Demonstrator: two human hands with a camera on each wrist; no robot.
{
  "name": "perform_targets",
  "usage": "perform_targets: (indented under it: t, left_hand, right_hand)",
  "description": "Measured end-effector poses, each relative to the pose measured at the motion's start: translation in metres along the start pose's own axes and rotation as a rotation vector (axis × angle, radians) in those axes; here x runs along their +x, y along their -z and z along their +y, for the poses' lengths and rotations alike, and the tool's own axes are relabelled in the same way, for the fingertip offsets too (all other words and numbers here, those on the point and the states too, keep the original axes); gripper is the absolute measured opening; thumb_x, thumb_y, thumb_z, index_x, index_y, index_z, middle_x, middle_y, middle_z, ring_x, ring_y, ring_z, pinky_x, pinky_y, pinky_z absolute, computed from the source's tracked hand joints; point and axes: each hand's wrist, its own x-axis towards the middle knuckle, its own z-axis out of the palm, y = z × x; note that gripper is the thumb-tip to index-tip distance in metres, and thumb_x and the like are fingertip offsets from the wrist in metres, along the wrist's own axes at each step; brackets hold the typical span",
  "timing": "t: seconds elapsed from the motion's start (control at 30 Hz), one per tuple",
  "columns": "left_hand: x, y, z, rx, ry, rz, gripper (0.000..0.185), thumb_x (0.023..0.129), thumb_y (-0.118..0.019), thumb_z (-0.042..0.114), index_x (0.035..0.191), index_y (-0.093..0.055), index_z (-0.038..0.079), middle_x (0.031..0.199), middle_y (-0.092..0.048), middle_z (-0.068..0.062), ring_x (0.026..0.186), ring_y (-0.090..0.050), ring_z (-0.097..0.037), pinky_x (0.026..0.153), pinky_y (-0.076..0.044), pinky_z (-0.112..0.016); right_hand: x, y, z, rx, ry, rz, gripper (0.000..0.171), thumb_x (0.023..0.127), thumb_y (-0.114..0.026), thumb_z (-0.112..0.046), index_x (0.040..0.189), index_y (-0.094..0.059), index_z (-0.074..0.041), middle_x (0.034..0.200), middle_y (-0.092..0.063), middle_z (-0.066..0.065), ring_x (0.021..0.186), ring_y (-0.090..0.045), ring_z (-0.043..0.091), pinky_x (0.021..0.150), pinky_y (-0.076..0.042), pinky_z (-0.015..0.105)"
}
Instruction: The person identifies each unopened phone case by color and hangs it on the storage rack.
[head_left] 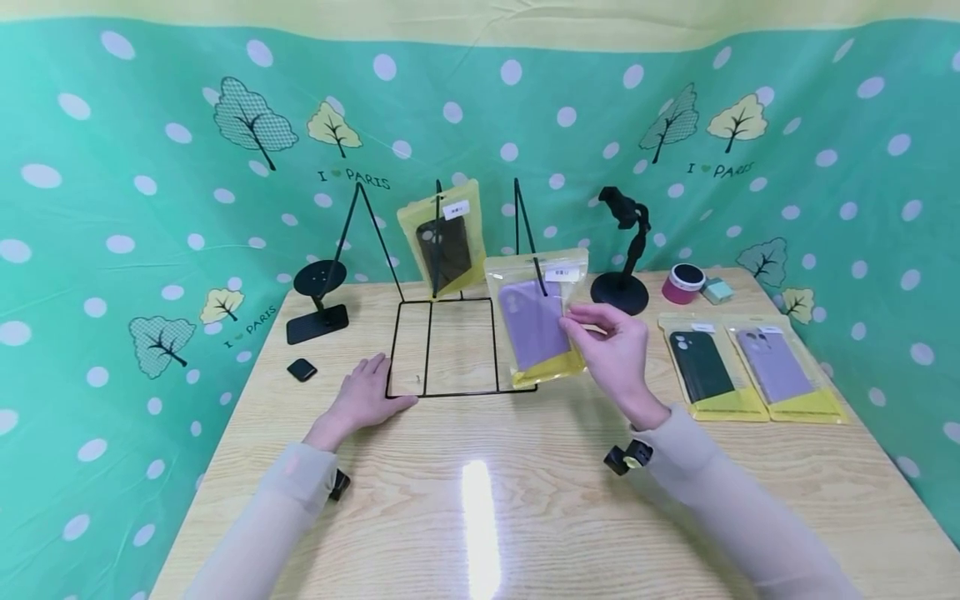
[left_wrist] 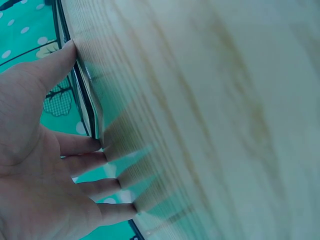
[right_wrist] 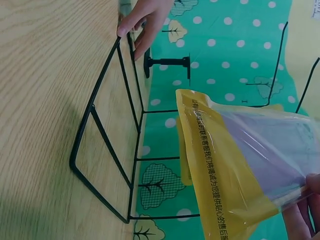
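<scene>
the left hand lay flat with fingers spread, pressing the wire rack base to the table, while the right hand pinched the purple case pouch at the rack's right hook, apparently mid-hanging, which likely called for threading its hole onto the hook.

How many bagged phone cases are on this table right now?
4. One hangs at the back of the wire rack: dark case. The right hand holds a purple one at the rack. Two lie flat on the right: dark and purple. None appear hidden.
</scene>
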Motion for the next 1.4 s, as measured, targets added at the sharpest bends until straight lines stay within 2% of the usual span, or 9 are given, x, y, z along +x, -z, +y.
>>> perform_targets:
  t: [0.23, 0.47, 0.77, 0.9, 1.07, 1.4]
  left_hand:
    - [0.0, 0.0, 0.001, -0.009, 0.011, -0.017, 0.091, 0.085, -0.064, 0.054, 0.141, -0.034, -0.012, 0.145, -0.03, -0.03, 0.13, -0.026, -0.052, 0.1, -0.025, -0.065]
    - [0.0, 0.0, 0.001, -0.008, 0.015, -0.024, 0.091, 0.086, -0.063, 0.055, 0.141, -0.034, -0.012, 0.146, -0.03, -0.03, 0.131, -0.026, -0.052, 0.1, -0.025, -0.064]
    - [0.003, -0.003, 0.001, -0.013, 0.0, -0.002, 0.091, 0.085, -0.064, 0.054, 0.14, -0.035, -0.012, 0.145, -0.031, -0.031, 0.13, -0.026, -0.053, 0.099, -0.025, -0.065]
    - [0.004, -0.004, 0.0, -0.013, -0.001, 0.0, 0.092, 0.084, -0.064, 0.055, 0.14, -0.035, -0.012, 0.145, -0.031, -0.03, 0.13, -0.027, -0.053, 0.1, -0.026, -0.065]
    - [0.005, -0.004, 0.0, -0.012, 0.0, -0.007, 0.093, 0.085, -0.063, 0.056, 0.14, -0.034, -0.012, 0.145, -0.03, -0.031, 0.13, -0.026, -0.053, 0.1, -0.025, -0.064]
    - [0.004, -0.002, 0.0, -0.003, 0.011, -0.016, 0.092, 0.085, -0.063, 0.055, 0.141, -0.034, -0.012, 0.146, -0.029, -0.031, 0.13, -0.026, -0.052, 0.101, -0.025, -0.063]
  right_hand:
    - [0.01, -0.007, 0.009, 0.003, -0.018, 0.026, 0.018, 0.079, -0.074, 0.006, 0.096, -0.07, 0.011, 0.091, -0.069, 0.021, 0.084, -0.068, 0.026, 0.073, -0.054, 0.026]
    - [0.023, -0.016, 0.015, 0.004, -0.081, 0.041, 0.018, 0.081, -0.074, 0.004, 0.097, -0.069, 0.011, 0.092, -0.069, 0.022, 0.084, -0.068, 0.025, 0.075, -0.053, 0.027]
    - [0.045, -0.023, 0.054, 0.009, -0.136, 0.013, 0.019, 0.082, -0.076, -0.008, 0.099, -0.073, 0.0, 0.093, -0.071, 0.012, 0.084, -0.067, 0.017, 0.078, -0.052, 0.026]
    - [0.054, -0.027, 0.057, -0.037, -0.123, 0.042, 0.019, 0.081, -0.078, -0.013, 0.096, -0.074, -0.003, 0.089, -0.071, 0.006, 0.081, -0.067, 0.014, 0.076, -0.053, 0.026]
    - [0.065, -0.036, 0.06, -0.085, -0.114, 0.071, 0.016, 0.082, -0.077, -0.012, 0.096, -0.074, -0.005, 0.087, -0.072, 0.002, 0.078, -0.066, 0.012, 0.075, -0.053, 0.026]
    - [0.085, -0.048, 0.065, -0.099, -0.173, 0.097, 0.019, 0.083, -0.075, -0.012, 0.101, -0.073, -0.007, 0.088, -0.071, 0.002, 0.081, -0.066, 0.011, 0.076, -0.051, 0.025]
